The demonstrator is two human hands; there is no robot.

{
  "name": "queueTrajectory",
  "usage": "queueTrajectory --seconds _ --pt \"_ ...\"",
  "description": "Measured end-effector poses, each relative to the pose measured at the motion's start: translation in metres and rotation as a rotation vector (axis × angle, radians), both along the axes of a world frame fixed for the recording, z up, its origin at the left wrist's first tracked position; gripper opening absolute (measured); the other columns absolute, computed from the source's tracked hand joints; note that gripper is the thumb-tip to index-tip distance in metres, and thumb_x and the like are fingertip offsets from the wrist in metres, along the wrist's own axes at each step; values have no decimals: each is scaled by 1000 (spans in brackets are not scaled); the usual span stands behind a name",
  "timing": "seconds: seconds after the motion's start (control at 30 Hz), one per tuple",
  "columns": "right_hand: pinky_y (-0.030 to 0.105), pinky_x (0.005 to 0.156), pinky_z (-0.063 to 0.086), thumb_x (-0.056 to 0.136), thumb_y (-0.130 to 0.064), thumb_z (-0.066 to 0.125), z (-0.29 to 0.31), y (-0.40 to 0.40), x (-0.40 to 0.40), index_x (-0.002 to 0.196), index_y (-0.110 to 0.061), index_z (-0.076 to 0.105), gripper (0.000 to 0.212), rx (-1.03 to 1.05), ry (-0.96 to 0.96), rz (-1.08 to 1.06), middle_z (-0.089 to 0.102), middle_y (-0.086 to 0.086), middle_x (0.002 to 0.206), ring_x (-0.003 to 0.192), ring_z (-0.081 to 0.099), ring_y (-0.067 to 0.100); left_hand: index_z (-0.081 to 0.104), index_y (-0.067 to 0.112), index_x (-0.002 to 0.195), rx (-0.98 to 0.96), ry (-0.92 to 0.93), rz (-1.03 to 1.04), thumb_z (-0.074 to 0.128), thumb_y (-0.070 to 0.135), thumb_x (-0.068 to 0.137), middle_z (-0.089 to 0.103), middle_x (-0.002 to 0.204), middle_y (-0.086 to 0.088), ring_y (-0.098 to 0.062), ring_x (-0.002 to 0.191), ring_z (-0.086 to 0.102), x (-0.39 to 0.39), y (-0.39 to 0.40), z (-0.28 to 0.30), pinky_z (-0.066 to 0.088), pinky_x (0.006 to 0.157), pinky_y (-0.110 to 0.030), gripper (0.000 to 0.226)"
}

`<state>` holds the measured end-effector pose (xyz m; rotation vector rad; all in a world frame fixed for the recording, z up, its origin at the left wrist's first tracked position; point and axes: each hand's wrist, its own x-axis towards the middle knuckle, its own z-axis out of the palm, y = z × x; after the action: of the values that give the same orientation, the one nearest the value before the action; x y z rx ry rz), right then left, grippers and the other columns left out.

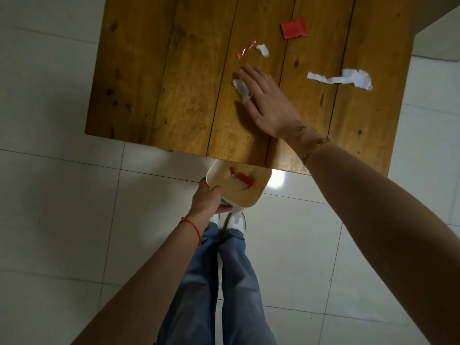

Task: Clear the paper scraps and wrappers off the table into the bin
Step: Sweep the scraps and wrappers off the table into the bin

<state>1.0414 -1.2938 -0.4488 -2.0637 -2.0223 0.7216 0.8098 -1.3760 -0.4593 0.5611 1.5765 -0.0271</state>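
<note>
Meanwhile, right hand (pixel 267 100), fingers flat & spread, presses white paper scrap (pixel 241 88) on wooden table (pixel 159 83); left hand (pixel 208 199) grips bin (pixel 258 181) rim below table edge w/ red wrappers (pixel 245 178) inside.

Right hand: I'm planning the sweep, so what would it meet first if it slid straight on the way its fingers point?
Probably the thin red wrapper strip, just beyond the right hand.

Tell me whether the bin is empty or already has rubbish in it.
Not empty. The bin, held by the left hand at the table edge, holds red wrapper bits.
</note>
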Motion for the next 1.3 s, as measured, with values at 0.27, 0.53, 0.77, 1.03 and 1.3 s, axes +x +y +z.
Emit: queueTrajectory --seconds 0.27,0.53,0.77,1.03,1.3 --pt "42 126 4 106 -38 29 -7 -32 -30 157 -11 17 59 -26 -13 140 13 9 165 154 6 23 41 21 131 -20 15 3 48 11 89 46 115 -4 -43 103 65 -4 6 1 63 59 -39 44" --pt "43 126 3 107 -40 26 -10 -135 -74 158 -12 11 60 -90 57 308 6 6 167 154 -3 18 46 24 122 1 -34 0 45 6 87 53 123 -10 -42 107 63 -3 5 3 62 67 -44 39" --pt "42 126 6 106 -36 27 -2 -153 -77 157 -10 18 57 -43 150 257 13 7 165 154 2 18 47 24 118 1 -49 6 42 4 89 57 108 -5 -39 96 69 -1 2 3 63 65 -40 35" --pt "42 125 2 105 -41 27 13 -42 1 157 -14 16 60 36 76 -110 13 8 166 154 5 24 42 18 135 -20 -9 36 43 6 89 53 124 -12 -43 97 67 2 1 4 61 75 -48 48" --pt "39 125 2 106 -40 28 9 34 34 158 -13 11 61 -13 6 -120 6 9 166 154 2 25 39 17 139 -38 5 78 50 4 86 50 129 -16 -43 109 59 4 1 -1 60 77 -54 55"
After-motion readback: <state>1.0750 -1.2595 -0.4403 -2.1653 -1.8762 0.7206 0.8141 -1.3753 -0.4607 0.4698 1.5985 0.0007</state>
